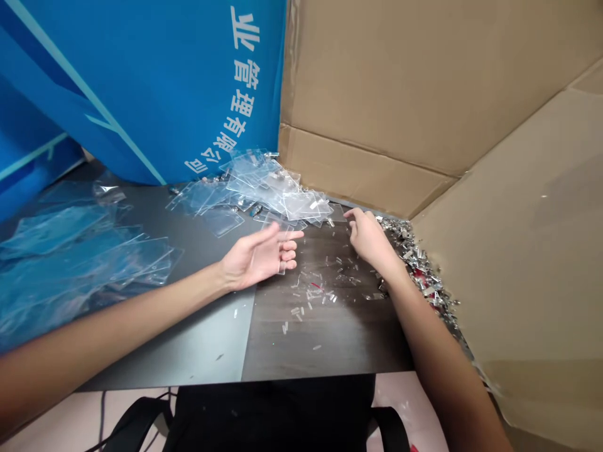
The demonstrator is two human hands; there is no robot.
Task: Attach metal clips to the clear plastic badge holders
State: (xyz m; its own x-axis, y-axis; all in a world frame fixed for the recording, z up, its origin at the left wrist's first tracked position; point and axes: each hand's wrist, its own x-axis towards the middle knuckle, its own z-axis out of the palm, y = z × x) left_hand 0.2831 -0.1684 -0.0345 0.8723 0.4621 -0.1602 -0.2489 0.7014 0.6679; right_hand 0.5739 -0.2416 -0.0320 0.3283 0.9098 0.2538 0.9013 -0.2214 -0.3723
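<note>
Centre: the left hand (pixel 249 258) was curled around a clear sleeve (pixel 272 253). Right of centre: the right hand (pixel 370 240), grip indeterminable, hovered near piled sleeves (pixel 266 185).

From far off, I count two clear plastic piles (pixel 264 182) (pixel 80 245) and one heap of shiny bits (pixel 417 254) on the worktop (pixel 348 345).
</note>
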